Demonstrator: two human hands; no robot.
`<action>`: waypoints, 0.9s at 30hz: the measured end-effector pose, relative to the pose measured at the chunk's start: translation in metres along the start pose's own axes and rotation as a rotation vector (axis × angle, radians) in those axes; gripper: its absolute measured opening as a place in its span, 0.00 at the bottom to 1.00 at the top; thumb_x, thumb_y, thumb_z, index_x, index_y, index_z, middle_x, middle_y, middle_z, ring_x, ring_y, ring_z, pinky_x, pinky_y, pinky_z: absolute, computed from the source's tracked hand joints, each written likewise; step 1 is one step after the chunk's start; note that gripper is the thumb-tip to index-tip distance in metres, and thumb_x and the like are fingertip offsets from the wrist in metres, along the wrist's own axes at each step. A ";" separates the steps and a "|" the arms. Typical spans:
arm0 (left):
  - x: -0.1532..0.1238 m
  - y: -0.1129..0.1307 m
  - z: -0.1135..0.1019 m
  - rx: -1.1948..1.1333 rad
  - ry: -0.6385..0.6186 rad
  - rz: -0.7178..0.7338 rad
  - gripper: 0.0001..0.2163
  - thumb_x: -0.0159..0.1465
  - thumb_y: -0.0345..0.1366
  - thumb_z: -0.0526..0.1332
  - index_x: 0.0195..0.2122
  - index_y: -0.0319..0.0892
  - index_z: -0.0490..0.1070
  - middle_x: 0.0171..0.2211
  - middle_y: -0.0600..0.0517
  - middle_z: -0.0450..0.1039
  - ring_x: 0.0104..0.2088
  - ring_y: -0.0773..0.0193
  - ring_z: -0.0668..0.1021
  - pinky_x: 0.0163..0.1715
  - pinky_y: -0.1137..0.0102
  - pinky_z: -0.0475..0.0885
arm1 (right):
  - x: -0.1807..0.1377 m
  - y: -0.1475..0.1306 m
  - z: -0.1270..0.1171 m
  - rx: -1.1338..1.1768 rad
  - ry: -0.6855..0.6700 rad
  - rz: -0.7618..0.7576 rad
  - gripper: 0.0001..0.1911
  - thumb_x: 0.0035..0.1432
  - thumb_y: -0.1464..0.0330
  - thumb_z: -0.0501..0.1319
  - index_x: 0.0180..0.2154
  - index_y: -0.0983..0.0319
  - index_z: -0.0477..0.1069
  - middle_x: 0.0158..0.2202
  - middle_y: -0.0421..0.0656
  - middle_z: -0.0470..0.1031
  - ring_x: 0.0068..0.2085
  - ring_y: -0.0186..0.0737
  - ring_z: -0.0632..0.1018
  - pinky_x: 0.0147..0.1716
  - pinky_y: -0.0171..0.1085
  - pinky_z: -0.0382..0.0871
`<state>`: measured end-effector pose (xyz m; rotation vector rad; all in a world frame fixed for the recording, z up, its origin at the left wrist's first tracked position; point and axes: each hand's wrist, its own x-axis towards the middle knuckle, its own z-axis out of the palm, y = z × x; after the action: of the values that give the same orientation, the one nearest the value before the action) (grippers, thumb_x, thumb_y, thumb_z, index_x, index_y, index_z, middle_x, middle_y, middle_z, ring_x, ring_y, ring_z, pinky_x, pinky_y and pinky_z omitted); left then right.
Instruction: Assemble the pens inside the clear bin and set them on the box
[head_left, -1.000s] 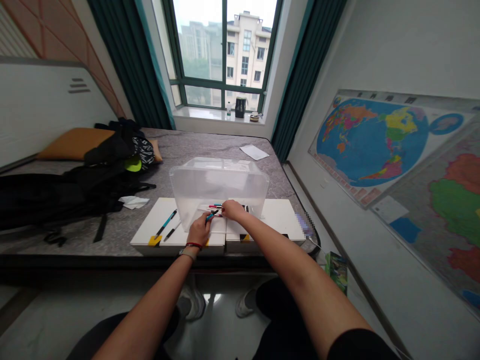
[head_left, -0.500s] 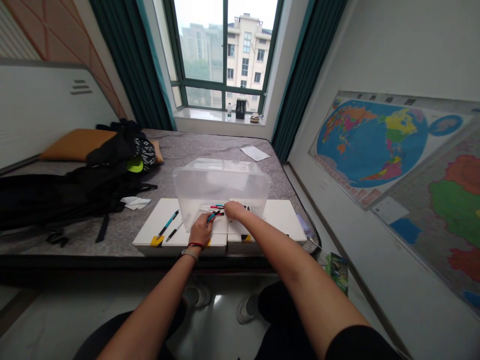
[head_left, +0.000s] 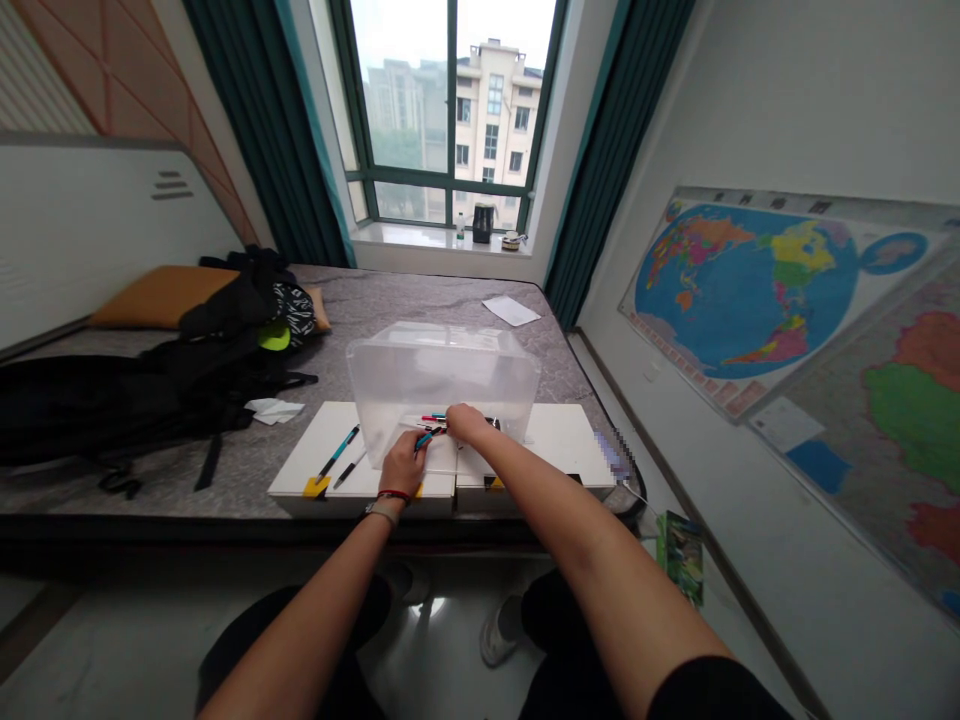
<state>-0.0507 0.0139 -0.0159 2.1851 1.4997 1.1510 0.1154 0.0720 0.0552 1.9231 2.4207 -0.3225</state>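
My left hand (head_left: 403,466) is closed around a blue pen (head_left: 427,438) that slants up to the right. Just beside it, my right hand (head_left: 466,424) is closed at the pen's upper end, its fingertips hidden behind the hand. Both hands are at the mouth of a translucent plastic bin (head_left: 442,365), which lies tipped on its side. Inside, a red-and-blue pen (head_left: 433,417) shows behind the hands, with other small items too blurred to name. Left of the bin, a blue-and-black pen (head_left: 338,452) and a thinner dark pen (head_left: 349,470) lie on a white box.
Two white boxes (head_left: 562,440) stand side by side under the bin on a grey marbled surface (head_left: 420,285). Black bags (head_left: 172,390) and a crumpled tissue (head_left: 274,410) lie left. A paper sheet (head_left: 511,311) is behind; a green package (head_left: 681,558) sits low right.
The right hand has shifted slightly left, closer to the left hand and the blue pen. The pens on the white box stay in place; the whole view has tilted a little.
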 end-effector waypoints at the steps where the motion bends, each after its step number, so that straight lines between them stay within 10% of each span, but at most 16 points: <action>1: 0.000 0.000 0.000 -0.007 0.001 -0.001 0.12 0.68 0.41 0.50 0.46 0.43 0.69 0.43 0.46 0.75 0.45 0.56 0.76 0.46 0.63 0.70 | 0.000 0.000 0.000 0.004 0.000 0.006 0.12 0.57 0.72 0.60 0.42 0.68 0.78 0.41 0.60 0.79 0.45 0.51 0.80 0.43 0.38 0.71; 20: 0.003 -0.004 0.000 0.003 0.001 -0.043 0.14 0.67 0.44 0.52 0.43 0.42 0.72 0.35 0.48 0.77 0.35 0.59 0.78 0.36 0.69 0.68 | -0.012 -0.017 0.007 0.070 0.066 -0.023 0.15 0.59 0.68 0.61 0.47 0.66 0.75 0.47 0.56 0.76 0.48 0.47 0.77 0.45 0.37 0.69; 27: 0.006 0.006 0.002 0.034 0.014 -0.127 0.14 0.65 0.45 0.55 0.39 0.43 0.73 0.29 0.49 0.75 0.30 0.60 0.76 0.30 0.70 0.64 | -0.023 -0.006 0.010 0.610 0.331 0.176 0.06 0.55 0.71 0.61 0.33 0.65 0.77 0.34 0.48 0.78 0.36 0.39 0.76 0.36 0.34 0.65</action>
<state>-0.0448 0.0168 -0.0112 2.0733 1.6494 1.1095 0.1140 0.0462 0.0495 2.5963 2.5166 -0.8858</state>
